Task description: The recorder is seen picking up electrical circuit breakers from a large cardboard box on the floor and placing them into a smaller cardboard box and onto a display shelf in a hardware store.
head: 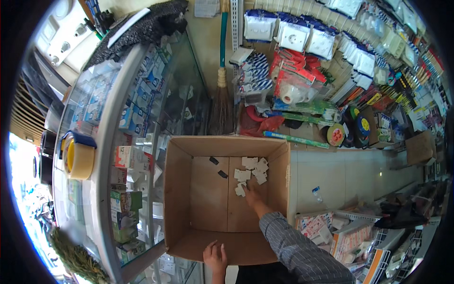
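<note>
An open cardboard box [227,141] lies before me. Inside it, my right hand [254,197] reaches down to the right half of the bottom, its fingertips at a small white plate-like piece [240,190]; whether they grip it cannot be told. Several similar white pieces [242,175] lie just beyond the fingers, some overlapping. Two small black pieces [222,174] rest apart from them on the left half. At the box's near wall is my left hand [215,256], fingers apart, with nothing seen in it.
A glass display case [106,142] with boxed goods stands at the left, a tape dispenser [79,156] on top. Behind the box a broom [222,96] leans on the wall. Packaged switches and sockets [291,34] hang beyond. Shelves of goods [354,238] stand at the lower right.
</note>
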Tool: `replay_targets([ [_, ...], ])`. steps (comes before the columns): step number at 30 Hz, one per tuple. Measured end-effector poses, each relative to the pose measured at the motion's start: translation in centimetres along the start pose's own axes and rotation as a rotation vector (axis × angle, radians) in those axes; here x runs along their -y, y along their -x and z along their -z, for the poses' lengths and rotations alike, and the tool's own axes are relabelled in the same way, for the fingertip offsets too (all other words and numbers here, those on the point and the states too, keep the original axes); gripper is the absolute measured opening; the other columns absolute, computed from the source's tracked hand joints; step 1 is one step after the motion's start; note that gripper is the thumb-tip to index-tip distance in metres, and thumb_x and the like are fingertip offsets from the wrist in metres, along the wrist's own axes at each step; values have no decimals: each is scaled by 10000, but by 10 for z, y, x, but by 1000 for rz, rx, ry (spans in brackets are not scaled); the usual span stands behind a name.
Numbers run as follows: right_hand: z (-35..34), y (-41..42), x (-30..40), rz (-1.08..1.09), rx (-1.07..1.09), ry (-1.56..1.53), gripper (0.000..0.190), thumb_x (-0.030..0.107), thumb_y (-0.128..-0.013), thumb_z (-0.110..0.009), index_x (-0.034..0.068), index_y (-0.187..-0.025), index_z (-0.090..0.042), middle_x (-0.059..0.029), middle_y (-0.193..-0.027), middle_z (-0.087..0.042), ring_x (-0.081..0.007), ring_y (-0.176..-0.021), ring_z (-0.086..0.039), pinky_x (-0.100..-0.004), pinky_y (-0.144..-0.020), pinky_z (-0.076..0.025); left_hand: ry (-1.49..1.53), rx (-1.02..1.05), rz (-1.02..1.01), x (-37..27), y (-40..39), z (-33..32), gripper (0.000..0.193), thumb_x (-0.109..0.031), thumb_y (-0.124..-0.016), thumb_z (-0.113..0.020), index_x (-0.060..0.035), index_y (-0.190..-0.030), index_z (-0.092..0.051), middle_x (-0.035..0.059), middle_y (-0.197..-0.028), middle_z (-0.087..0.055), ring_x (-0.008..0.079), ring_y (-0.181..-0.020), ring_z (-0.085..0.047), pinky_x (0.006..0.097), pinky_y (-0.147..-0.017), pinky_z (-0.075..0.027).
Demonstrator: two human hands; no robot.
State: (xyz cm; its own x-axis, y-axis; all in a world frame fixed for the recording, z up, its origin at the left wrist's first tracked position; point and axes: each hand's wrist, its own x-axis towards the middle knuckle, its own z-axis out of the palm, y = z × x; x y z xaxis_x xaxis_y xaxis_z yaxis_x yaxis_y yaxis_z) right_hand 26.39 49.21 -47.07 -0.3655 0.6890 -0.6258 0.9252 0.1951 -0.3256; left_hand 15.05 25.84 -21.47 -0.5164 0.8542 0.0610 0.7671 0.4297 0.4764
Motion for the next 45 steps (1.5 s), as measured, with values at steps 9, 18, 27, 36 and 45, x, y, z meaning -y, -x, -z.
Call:
replay_targets([
  [9,-31,-28,27,-32,-1,2,618,21,-860,-362,369,-1358,-249,-227,-1345,-255,-421,-1041,-510,-450,-819,-488,-41,13,92,-5,-5,7,93,-130,-738,-654,-56,-778,-615,62,-880,-628,246,-771,-586,351,-677,-440],
  [18,-30,-24,-16,18,-149,79,374,114,-880,-404,138,-1254,-393,-172,-1272,-357,-395,-1019,-503,-460,-837,-461,42,-23,66,-17,-11,-2,90,-144,-729,-671,-78,-758,-617,47,-833,-638,220,-749,-605,332,-656,-445],
  [27,-50,-18,-28,-194,-525,195,327,164,-858,-471,32,-1151,-529,-211,-1061,-568,-326,-940,-567,-418,-823,-452,71,-134,8,-21,-11,-12,98,-172,-734,-679,-93,-748,-624,26,-777,-627,201,-680,-601,310,-589,-449],
  [36,-20,-35,-26,-332,-90,-1142,591,269,-757,-692,-43,-1207,-471,-91,-1142,-557,-188,-1011,-549,-331,-862,-444,333,-134,-255,-34,-20,5,100,-169,-773,-653,-85,-819,-626,48,-874,-628,219,-780,-610,324,-691,-478],
  [45,213,254,233,805,76,-1631,585,81,-808,-610,92,-1327,-341,-70,-1202,-483,-190,-1048,-512,-320,-862,-434,516,-434,-426,-23,80,139,212,-144,-772,-640,-38,-954,-616,121,-1035,-596,266,-924,-590,378,-761,-484],
])
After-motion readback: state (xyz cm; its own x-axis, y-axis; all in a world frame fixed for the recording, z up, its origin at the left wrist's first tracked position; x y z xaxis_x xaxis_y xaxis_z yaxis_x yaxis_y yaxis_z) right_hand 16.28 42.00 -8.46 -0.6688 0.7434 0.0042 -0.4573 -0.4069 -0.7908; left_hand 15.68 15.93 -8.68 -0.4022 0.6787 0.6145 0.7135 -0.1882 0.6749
